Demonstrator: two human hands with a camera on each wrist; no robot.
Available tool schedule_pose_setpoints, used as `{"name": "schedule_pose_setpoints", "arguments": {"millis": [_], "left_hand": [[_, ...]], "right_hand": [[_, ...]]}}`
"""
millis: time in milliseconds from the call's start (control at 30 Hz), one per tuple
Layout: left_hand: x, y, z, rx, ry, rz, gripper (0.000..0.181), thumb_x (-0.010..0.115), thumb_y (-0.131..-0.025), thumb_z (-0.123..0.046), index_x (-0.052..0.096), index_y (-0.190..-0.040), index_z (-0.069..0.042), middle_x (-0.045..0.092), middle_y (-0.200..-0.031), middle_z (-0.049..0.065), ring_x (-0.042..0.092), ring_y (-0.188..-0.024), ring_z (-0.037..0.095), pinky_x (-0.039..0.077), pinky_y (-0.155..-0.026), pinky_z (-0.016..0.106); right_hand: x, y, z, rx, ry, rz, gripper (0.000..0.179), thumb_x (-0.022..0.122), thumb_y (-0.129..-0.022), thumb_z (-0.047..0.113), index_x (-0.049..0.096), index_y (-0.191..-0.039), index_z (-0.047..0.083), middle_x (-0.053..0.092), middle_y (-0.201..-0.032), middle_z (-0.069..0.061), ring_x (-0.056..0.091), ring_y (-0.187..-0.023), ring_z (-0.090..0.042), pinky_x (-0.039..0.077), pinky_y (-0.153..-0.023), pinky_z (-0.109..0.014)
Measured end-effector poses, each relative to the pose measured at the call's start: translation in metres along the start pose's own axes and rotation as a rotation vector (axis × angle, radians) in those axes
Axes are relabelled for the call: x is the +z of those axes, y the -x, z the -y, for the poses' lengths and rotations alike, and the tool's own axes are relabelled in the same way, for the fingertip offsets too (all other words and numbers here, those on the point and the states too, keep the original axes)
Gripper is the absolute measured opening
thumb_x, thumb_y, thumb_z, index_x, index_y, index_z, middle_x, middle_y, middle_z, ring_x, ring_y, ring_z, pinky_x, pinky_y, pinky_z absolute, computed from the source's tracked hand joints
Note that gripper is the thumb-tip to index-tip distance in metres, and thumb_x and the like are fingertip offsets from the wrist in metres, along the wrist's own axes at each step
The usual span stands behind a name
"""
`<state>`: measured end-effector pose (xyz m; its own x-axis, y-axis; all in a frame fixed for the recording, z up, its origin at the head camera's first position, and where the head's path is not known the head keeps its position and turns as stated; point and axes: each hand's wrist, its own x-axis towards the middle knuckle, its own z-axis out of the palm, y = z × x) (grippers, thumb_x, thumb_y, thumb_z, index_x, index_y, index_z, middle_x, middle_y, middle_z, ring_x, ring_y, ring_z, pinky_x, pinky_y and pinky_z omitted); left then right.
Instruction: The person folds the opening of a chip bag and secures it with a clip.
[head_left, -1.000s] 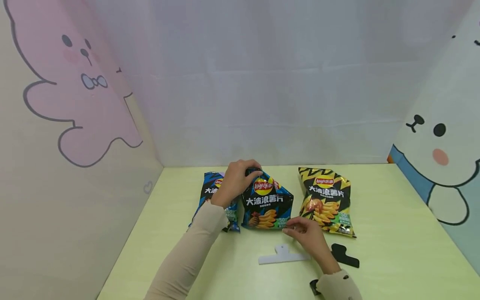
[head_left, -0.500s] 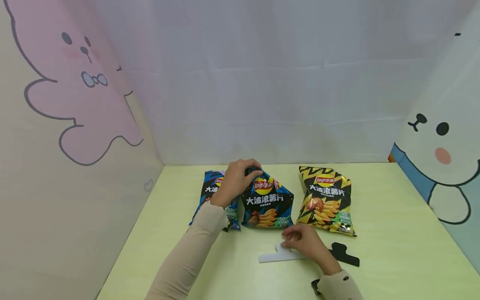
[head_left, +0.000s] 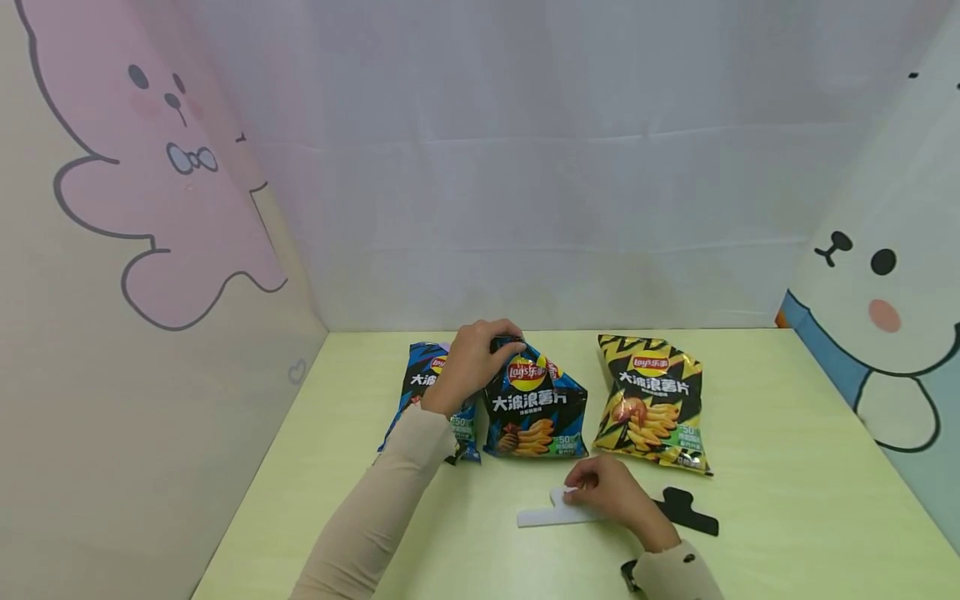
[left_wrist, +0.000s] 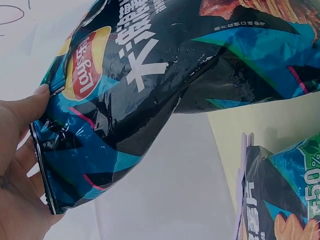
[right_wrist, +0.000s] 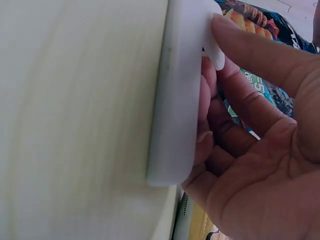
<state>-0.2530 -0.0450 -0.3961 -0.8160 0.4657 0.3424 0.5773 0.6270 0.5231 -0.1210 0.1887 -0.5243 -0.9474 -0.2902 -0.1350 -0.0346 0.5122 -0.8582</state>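
My left hand (head_left: pixel 471 362) grips the top corner of a blue and black chip bag (head_left: pixel 536 412), which stands propped up in the middle. In the left wrist view, the thumb (left_wrist: pixel 32 107) presses the front of the bag's top edge, with the other fingers behind it. My right hand (head_left: pixel 617 493) is at a white bag clip (head_left: pixel 546 517) on the table in front of that bag. The right wrist view shows the thumb (right_wrist: pixel 250 47) and curled fingers pinching the handle of the clip (right_wrist: pixel 177 110). My right hand covers the clip's right end in the head view.
Another blue chip bag (head_left: pixel 420 383) lies left, partly behind my left arm; a lilac clip (left_wrist: pixel 241 185) sits along its edge. A yellow chip bag (head_left: pixel 651 400) lies right. A black bag clip (head_left: pixel 688 511) lies beside my right wrist. A curtain (head_left: pixel 555 208) backs the table.
My right hand has come down from beside the middle bag's lower corner onto the white bag clip and taken hold of its handle. My left hand keeps its grip on the bag.
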Motion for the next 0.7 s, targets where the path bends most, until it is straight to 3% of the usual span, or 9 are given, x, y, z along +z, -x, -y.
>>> {"name": "schedule_pose_setpoints", "arguments": {"millis": [267,467,700], "left_hand": [[0.0017,0.0002,0.0024,0.008,0.000,-0.010,0.019,0.072,-0.104,-0.023,0.078,-0.117,-0.012,0.078,-0.109,0.007,0.069,-0.095,0.025,0.056,-0.084,0.044],[0.0025,0.0003,0.0038,0.009,0.001,-0.010,0.020,0.072,-0.104,-0.024,0.078,-0.118,-0.011,0.078,-0.109,0.007,0.069,-0.095,0.025,0.056,-0.083,0.044],[0.0023,-0.0002,0.0039,0.003,0.000,-0.009,0.020,0.071,-0.104,-0.025,0.078,-0.117,-0.012,0.078,-0.110,0.007,0.069,-0.097,0.026,0.057,-0.084,0.045]], "right_hand": [[-0.0025,0.0023,-0.0015,-0.027,-0.052,0.036,0.010,0.085,-0.089,0.007,0.076,-0.087,0.004,0.059,-0.079,0.001,0.049,-0.069,-0.015,0.040,-0.061,-0.025],[-0.0041,0.0031,0.0006,-0.035,-0.074,0.022,0.010,0.085,-0.088,0.009,0.076,-0.088,0.006,0.058,-0.084,-0.002,0.049,-0.075,-0.019,0.040,-0.063,-0.026],[-0.0061,0.0013,0.0009,-0.043,-0.080,0.018,0.010,0.084,-0.090,0.010,0.074,-0.090,0.007,0.058,-0.085,-0.001,0.051,-0.071,-0.017,0.041,-0.059,-0.025]]}}
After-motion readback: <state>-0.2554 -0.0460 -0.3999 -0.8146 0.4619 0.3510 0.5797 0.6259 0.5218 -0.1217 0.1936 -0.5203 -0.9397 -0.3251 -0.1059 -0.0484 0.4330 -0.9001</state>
